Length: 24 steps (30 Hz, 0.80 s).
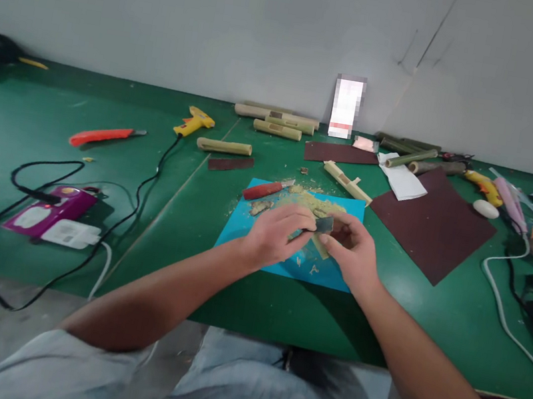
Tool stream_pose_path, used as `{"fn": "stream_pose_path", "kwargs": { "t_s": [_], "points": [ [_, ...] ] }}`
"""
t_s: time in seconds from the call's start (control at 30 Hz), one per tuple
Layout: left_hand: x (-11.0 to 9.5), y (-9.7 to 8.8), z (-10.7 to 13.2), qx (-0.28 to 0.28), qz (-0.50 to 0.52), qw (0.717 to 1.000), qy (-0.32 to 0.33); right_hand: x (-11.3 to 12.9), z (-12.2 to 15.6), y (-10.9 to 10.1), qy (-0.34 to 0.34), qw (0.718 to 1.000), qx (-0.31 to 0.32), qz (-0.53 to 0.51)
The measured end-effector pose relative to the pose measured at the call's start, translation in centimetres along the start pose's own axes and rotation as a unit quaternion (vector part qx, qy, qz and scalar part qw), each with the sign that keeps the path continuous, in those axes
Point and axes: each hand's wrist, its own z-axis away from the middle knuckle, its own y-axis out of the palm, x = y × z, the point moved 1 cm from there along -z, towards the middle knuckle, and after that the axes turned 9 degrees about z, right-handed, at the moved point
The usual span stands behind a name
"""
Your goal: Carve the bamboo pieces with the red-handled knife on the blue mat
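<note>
Both hands meet over a blue sheet (pixel 247 220) on the green table (pixel 154 209). My left hand (pixel 274 234) is closed, its fingers pinching a thin pale bamboo strip (pixel 320 246). My right hand (pixel 352 250) is closed too, holding a small dark piece of sandpaper (pixel 324 224) against that strip. A heap of yellowish shavings (pixel 314 202) lies on the blue sheet just beyond my fingers. A red-handled knife (pixel 265 190) rests at the sheet's far left corner.
Bamboo tubes (pixel 278 127) lie along the far wall, one (pixel 224 146) nearer. Large sandpaper sheets (pixel 432 222) are at right. A yellow glue gun (pixel 192 122), an orange cutter (pixel 102 135), a purple power strip (pixel 49 215) and cables sit left. Clutter fills the right edge.
</note>
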Motion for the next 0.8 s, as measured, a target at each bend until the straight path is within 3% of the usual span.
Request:
{"fn": "stream_pose_path", "kwargs": {
  "t_s": [0.17,0.3,0.43,0.6,0.8],
  "points": [
    [-0.5,0.2,-0.4,0.021,0.009,0.999,0.024,0.1,0.2,-0.1,-0.023,1.000,0.003,0.005],
    [-1.1,0.2,-0.7,0.027,0.027,0.999,-0.015,0.0,0.2,-0.2,-0.046,0.999,0.006,-0.001],
    [-1.6,0.2,-0.7,0.002,0.087,0.995,-0.055,-0.4,0.2,-0.3,-0.065,0.998,0.001,-0.002],
    [-1.5,0.7,-0.6,-0.041,0.177,0.972,-0.150,-0.2,0.4,-0.4,-0.079,0.997,-0.016,0.015],
    [-1.0,1.1,-0.2,-0.095,0.207,0.954,-0.197,-0.5,0.3,-0.4,-0.022,1.000,-0.002,0.020]
  ]
}}
